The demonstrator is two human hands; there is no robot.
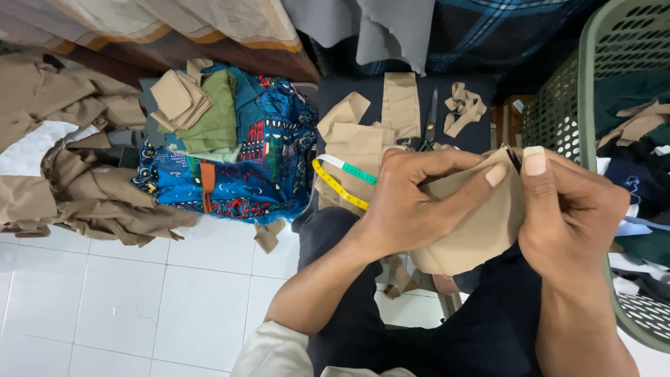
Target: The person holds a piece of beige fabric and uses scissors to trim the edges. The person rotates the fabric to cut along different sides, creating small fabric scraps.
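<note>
Over a lap in dark trousers, the left hand and right hand are both pinched shut on a small folded piece of tan woven cloth. It looks light, soft and floppy, best gripped along its upper folded edge. Its long axis runs roughly left to right, its lower edge sagging. Beyond lie a yellow and green tape measure, scissors and a green plastic laundry basket.
</note>
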